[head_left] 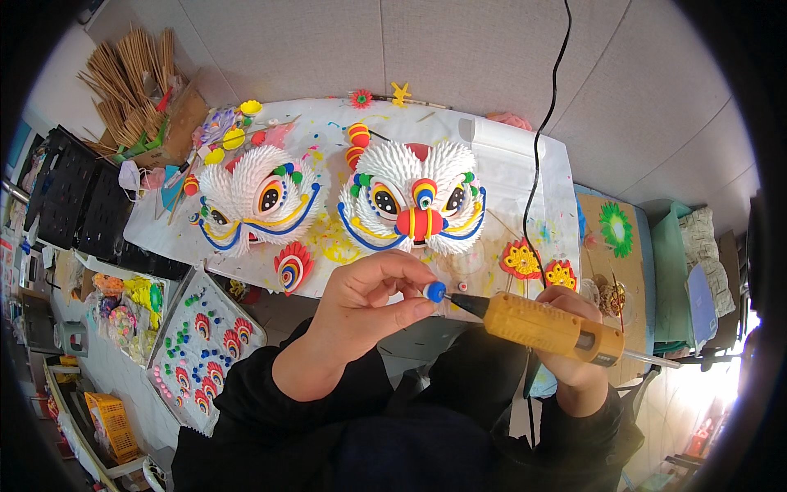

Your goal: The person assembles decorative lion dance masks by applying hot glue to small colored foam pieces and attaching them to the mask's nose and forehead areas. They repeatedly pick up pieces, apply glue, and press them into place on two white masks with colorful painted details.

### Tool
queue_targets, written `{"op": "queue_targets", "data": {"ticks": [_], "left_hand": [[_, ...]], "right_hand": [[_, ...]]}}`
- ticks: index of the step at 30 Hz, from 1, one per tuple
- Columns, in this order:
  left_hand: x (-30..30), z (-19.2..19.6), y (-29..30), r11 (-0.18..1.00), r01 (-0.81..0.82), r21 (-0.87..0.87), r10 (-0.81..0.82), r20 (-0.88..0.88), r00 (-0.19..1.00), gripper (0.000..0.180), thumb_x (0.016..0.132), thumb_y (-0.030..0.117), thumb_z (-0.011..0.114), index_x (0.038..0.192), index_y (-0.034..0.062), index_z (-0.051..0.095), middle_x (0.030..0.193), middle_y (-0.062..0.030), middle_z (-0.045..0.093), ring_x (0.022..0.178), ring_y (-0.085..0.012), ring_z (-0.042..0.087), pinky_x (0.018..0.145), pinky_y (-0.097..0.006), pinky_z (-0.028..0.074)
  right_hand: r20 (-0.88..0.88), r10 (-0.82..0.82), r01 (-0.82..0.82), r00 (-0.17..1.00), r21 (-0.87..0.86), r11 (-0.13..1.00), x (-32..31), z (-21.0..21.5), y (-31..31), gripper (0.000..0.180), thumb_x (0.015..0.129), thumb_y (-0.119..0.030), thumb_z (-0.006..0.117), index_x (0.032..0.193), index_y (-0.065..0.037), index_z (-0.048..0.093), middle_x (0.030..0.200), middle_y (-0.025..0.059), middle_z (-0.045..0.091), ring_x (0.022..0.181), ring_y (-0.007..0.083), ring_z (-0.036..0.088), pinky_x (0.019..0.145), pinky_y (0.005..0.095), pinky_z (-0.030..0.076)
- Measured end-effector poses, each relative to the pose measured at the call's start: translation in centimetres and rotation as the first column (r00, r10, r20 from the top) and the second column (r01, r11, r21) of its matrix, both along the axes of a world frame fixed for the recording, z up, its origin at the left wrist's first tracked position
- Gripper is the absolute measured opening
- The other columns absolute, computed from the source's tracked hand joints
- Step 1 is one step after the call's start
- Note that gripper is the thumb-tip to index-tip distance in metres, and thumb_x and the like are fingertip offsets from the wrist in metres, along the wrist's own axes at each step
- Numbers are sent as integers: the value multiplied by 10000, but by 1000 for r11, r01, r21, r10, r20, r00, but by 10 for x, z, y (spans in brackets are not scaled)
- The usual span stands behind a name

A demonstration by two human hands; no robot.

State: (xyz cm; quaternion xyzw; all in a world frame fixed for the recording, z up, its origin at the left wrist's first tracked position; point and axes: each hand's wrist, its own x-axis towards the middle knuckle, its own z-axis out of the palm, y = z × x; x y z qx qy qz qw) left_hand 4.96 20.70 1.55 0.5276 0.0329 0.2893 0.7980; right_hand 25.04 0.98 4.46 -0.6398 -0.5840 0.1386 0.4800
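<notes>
My left hand (361,299) pinches a small round blue piece (436,291) between thumb and fingers. My right hand (576,373) is wrapped round a yellow hot glue gun (533,325). The gun's dark nozzle points left, right at the blue piece; I cannot tell whether they touch. A clear glue stick (652,358) juts from its back end. Beyond my hands, on the white-covered table, stands a white lion-head mask (376,168) with a red nose and blue and yellow trim. A second, similar lion-head mask (261,165) sits to its left, turned aside.
A black cord (537,156) hangs down past the table. Red-and-yellow flower pieces (520,260) lie at the right, a red feather-shaped piece (293,266) near the front edge. A tray (182,283) of small coloured parts is at lower left; bundled sticks (131,94) fill a cardboard box at back left.
</notes>
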Motion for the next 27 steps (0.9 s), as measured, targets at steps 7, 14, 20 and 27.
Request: {"op": "queue_targets", "data": {"ticks": [7, 14, 20, 27], "left_hand": [[0, 2, 0, 1000, 5, -28, -4, 4, 1000, 298, 827, -90, 698, 1108, -12, 638, 1047, -81, 638, 910, -118, 583, 796, -266, 462], [-2, -1, 1, 999, -30, -27, 30, 0, 1000, 290, 823, -105, 684, 1095, -13, 643, 1024, -74, 654, 927, -123, 604, 814, -269, 476], [-8, -5, 33, 900, -420, 118, 435, -161, 886, 258, 823, -76, 695, 1071, -11, 660, 971, -53, 674, 854, -97, 619, 732, -233, 493], [24, -19, 69, 545, -307, 780, 665, -180, 725, 215, 784, 1, 744, 988, 16, 679, 915, -37, 680, 801, -103, 620, 708, -240, 468]], "right_hand": [[2, 3, -3, 1000, 20, 1000, -1, 1, 3, 203, 581, -61, 675, 742, 10, 573, 720, 125, 594, 677, 291, 607, 616, 338, 488], [52, -31, 30, 998, 12, 999, -1, 3, 6, 194, 595, -59, 677, 751, 10, 586, 720, 132, 593, 677, 301, 610, 613, 346, 492], [-150, -278, 278, 949, -20, 960, 0, -15, -3, 234, 700, 5, 674, 927, 14, 619, 832, 107, 649, 770, 225, 642, 698, 316, 513], [-636, -183, 243, 750, 8, 970, 17, -41, -20, 460, 765, -93, 693, 1191, 20, 561, 942, 70, 650, 801, 146, 616, 737, 295, 505]]}}
